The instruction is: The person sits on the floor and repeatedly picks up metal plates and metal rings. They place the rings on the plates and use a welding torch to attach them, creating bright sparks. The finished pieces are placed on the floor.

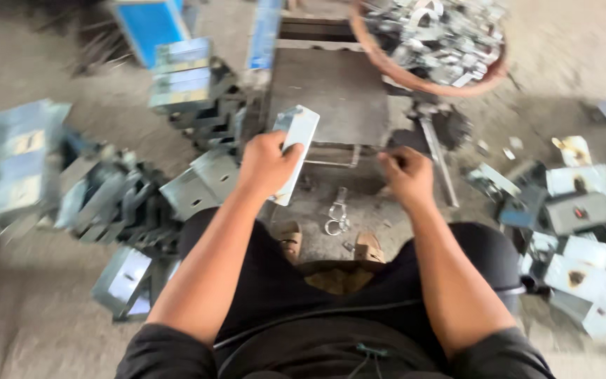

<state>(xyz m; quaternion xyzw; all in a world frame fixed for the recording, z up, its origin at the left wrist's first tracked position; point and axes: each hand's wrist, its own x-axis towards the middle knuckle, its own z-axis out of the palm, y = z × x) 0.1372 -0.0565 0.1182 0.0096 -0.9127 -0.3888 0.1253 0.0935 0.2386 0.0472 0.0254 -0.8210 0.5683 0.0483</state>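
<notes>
Galvanised sheet-metal plate (294, 151) is being held in the left hand (266, 165), fingers clenching around its middle so that the ends are projecting above and below the grip. Its long axis is running steeply up and away from the person, tilting slightly right; the upper rounded end is pointing toward the dark steel work block (331, 95) just beyond the knuckles, the lower end toward the sandalled feet (331, 245).

Right hand (407, 175) is closing in a pinch on something thin at the block's near edge; motion blur is preventing identification, so what it is grasping cannot be told.

Risks, as judged: the one-handed mid-span grip is leaving the plate free to pivot, and a slip would be dropping a raw-edged blank onto open-toed feet directly below the grip. Bare palms against cut edges are inviting lacerations. Stacked bent brackets (117, 196) left of the grip and loose white-faced housings (583, 231) to the right are crowding the seat, leaving little room for retreat. The basket of small metal fittings (433, 38), beyond the right hand, is sitting close to the block's far corner and appears liable to be knocked.
</notes>
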